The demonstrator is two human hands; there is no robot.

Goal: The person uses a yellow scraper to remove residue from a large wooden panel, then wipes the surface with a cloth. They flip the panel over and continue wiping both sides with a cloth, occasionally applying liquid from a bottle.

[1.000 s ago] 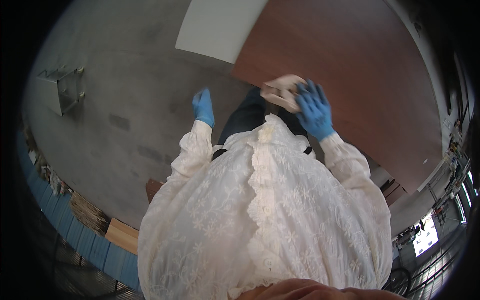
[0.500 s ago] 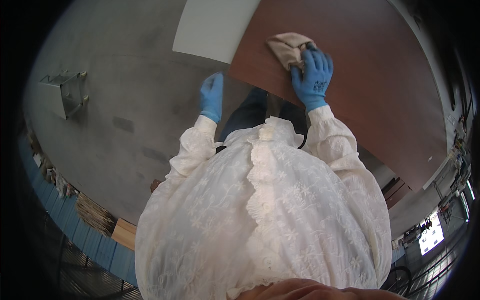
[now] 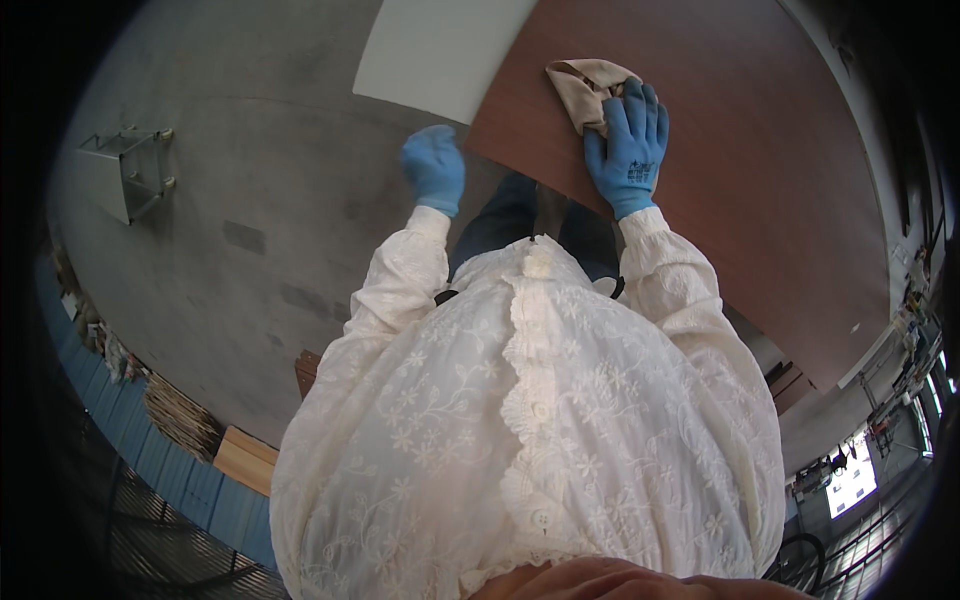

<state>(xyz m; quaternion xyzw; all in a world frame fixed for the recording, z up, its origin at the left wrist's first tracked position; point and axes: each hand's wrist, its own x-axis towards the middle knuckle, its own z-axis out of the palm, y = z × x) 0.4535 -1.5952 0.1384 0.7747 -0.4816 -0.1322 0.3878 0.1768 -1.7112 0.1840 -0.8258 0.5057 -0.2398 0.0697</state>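
Observation:
My right hand (image 3: 628, 138), in a blue glove, presses a crumpled beige cloth (image 3: 583, 90) flat onto a large reddish-brown board (image 3: 740, 170). The cloth sticks out past my fingertips on the far side. My left hand (image 3: 434, 167), also in a blue glove, hangs in the air just off the board's near left edge, fingers curled loosely and holding nothing. A white lace blouse covers my arms and chest and fills the lower middle of the view.
A white panel (image 3: 440, 50) lies beside the brown board at the top. Grey concrete floor (image 3: 230, 230) spreads to the left, with a small metal frame (image 3: 125, 175) on it. Stacked wooden boards (image 3: 245, 460) and flat material (image 3: 180, 415) lie at the lower left.
My right hand has pushed the cloth forward from the board's near edge further onto its surface. My left hand has moved up toward the board's edge.

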